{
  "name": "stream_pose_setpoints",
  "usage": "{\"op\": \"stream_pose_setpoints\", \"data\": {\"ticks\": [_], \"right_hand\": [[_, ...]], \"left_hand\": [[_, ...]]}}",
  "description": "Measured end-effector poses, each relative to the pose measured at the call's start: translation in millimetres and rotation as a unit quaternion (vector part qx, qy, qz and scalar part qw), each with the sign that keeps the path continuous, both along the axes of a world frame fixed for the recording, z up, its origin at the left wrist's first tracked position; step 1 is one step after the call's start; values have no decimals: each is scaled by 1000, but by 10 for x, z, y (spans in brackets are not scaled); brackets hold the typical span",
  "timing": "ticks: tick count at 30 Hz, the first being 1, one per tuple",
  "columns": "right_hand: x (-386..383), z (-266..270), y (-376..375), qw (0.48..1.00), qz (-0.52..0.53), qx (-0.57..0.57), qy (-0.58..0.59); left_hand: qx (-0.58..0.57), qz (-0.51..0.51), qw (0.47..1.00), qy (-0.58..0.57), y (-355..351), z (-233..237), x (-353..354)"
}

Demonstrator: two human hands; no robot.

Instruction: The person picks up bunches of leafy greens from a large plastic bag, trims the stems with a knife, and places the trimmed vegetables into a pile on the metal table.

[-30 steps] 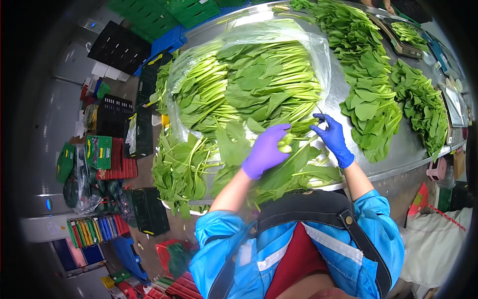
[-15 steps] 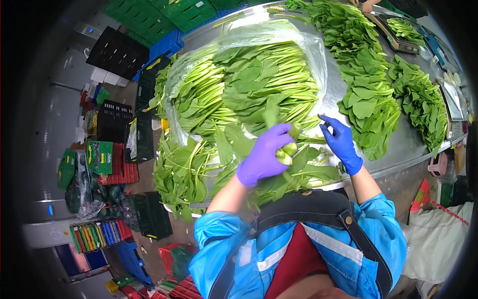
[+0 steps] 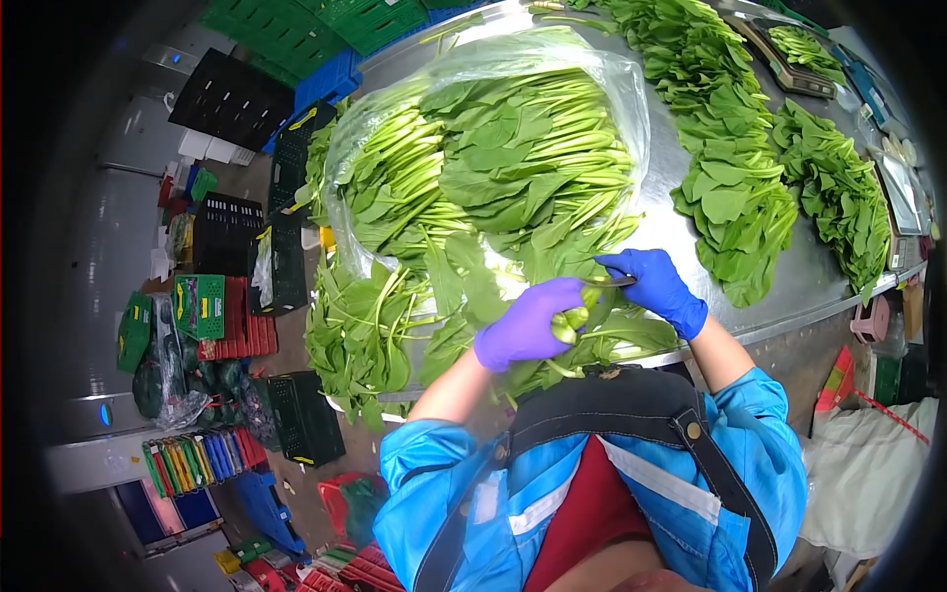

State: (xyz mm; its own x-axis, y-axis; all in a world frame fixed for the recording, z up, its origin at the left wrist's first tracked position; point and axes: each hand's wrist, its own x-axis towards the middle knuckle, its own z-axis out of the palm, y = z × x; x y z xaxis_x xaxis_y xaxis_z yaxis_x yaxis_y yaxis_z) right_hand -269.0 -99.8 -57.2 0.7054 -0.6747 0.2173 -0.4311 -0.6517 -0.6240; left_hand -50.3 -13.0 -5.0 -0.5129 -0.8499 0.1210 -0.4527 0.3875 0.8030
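My left hand (image 3: 525, 328), in a purple glove, is closed around the pale stem ends of a bunch of leafy greens (image 3: 610, 335) held just over the near edge of the steel table (image 3: 681, 229). My right hand (image 3: 653, 286), in a blue glove, is right beside it, fingers closed on a thin dark blade (image 3: 612, 282) that points at the stems. Directly behind both hands lies a big clear plastic bag (image 3: 493, 158) heaped with the same long-stemmed greens.
Loose greens (image 3: 355, 331) spill over the table's left corner. Two long piles of leaves (image 3: 730, 187) (image 3: 838, 202) lie to the right, and a weighing scale (image 3: 789, 61) sits at the far end. Black crates (image 3: 232, 99) and green crates (image 3: 296, 25) stand on the floor at left.
My left hand has drawn the bunch down toward me. My right hand, open and apart a moment ago, has closed and moved left against the stems.
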Motion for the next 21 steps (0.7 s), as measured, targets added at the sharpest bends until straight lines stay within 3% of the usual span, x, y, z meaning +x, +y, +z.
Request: {"op": "stream_pose_setpoints", "data": {"ticks": [1, 3, 5, 7, 12, 14, 18, 21], "right_hand": [[-4, -48, 1, 1000, 0, -2, 0], [-6, -110, 55, 991, 1, 116, -64], [75, 107, 140, 980, 5, 176, -90], [127, 253, 162, 966, 15, 223, -129], [116, 173, 129, 979, -26, 136, -151], [111, 207, 160, 995, -16, 38, -91], [137, 209, 169, 997, -5, 10, -73], [113, 122, 114, 1000, -1, 8, -21]], "left_hand": [[59, 34, 997, 30, 24, -20, 19], [119, 68, 989, 59, 31, -17, 39], [-5, 76, 997, -1, 50, 27, 14], [-22, 82, 996, -3, 65, 47, -39], [-54, 100, 993, -32, 65, 12, 7], [6, 85, 995, -53, 52, 10, 6], [-44, 70, 997, -10, 69, -38, -20], [-24, 21, 998, -62, 81, 12, 11]]}}
